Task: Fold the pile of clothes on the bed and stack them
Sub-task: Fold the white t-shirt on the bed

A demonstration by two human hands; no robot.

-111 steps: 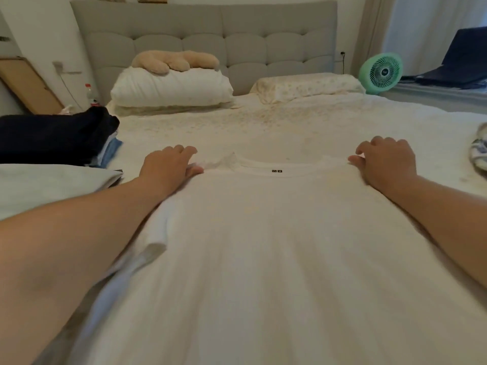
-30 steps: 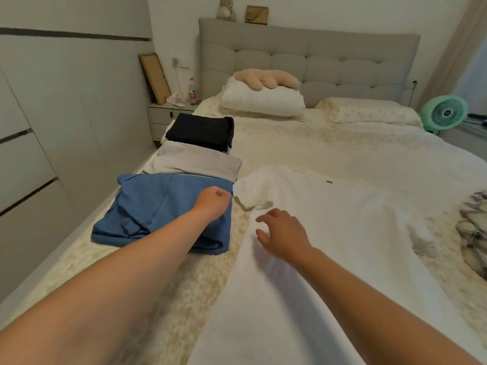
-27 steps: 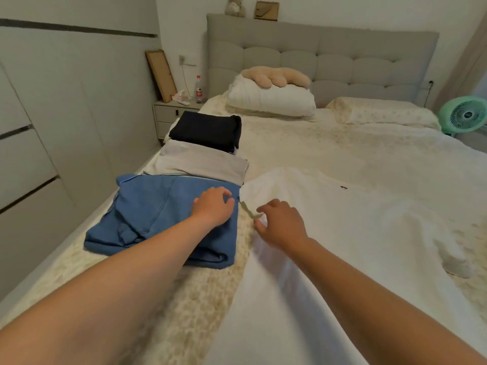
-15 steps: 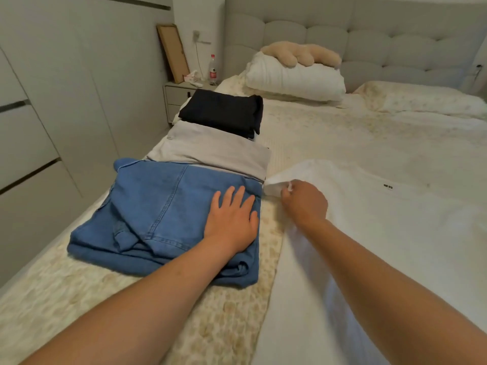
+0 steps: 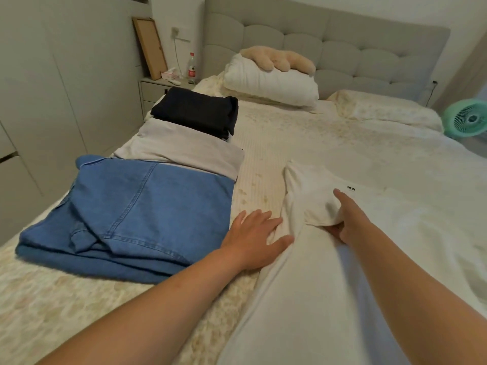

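A bedroom: a bed with a pale patterned cover fills the frame, a grey padded headboard at the top and a green fan at the right edge. Down the left side lie three folded garments in a row: jeans nearest, a grey one behind them, a black one beyond that.

The white shirt lies spread across the lower right of the frame, its collar label up near centre right. The right hand pinches the shirt's left sleeve, turned in over the chest. The left hand lies spread and flat, fingers on the shirt's left edge, just beside the jeans.

The risks, as I judge them:
- The fold line may run crooked, since the left hand pins only one spot on a long edge and the cloth below it is free to drag.
- The sleeve looks bunched, so wrinkles may get pressed in if it is not smoothed.
- Pulling the shirt sideways could nudge the jeans and spoil that fold.
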